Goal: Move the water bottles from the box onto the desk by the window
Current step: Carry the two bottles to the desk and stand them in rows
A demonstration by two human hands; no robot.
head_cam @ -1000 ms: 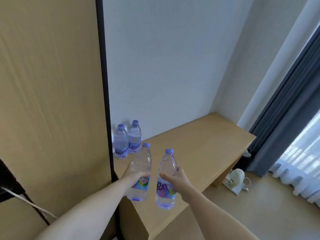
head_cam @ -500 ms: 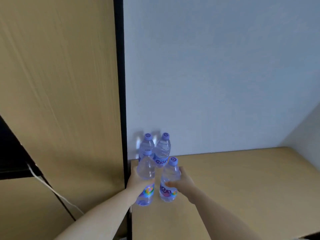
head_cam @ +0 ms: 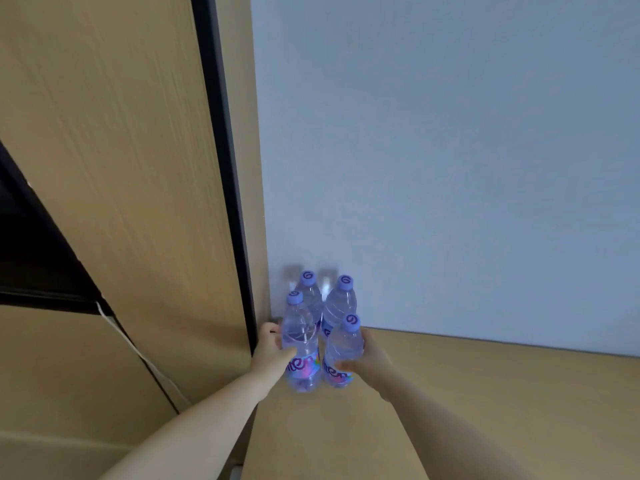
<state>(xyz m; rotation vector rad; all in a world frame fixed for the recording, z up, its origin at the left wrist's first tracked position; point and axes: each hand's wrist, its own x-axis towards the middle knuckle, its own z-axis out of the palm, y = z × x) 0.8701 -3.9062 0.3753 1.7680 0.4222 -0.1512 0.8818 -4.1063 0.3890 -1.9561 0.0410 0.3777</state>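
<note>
Head view shows the left hand (head_cam: 272, 353) and right hand (head_cam: 372, 356) each wrapped round a full water bottle (head_cam: 300, 355) (head_cam: 341, 355) mid-body at the desk's (head_cam: 485, 410) back-left corner — likely weighty, thin-walled and smooth, so grip the labelled waist — in front of two standing bottles (head_cam: 310, 296) (head_cam: 341, 303).

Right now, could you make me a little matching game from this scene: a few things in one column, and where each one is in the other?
Things:
1. bottle in the left hand
2. bottle in the right hand
3. two back bottles
4. desk

Places or states:
a. standing free against the wall
b. gripped, nearest the wooden panel
c. under all four bottles
d. gripped, on the side away from the panel

Pairs: 1-b, 2-d, 3-a, 4-c
</note>
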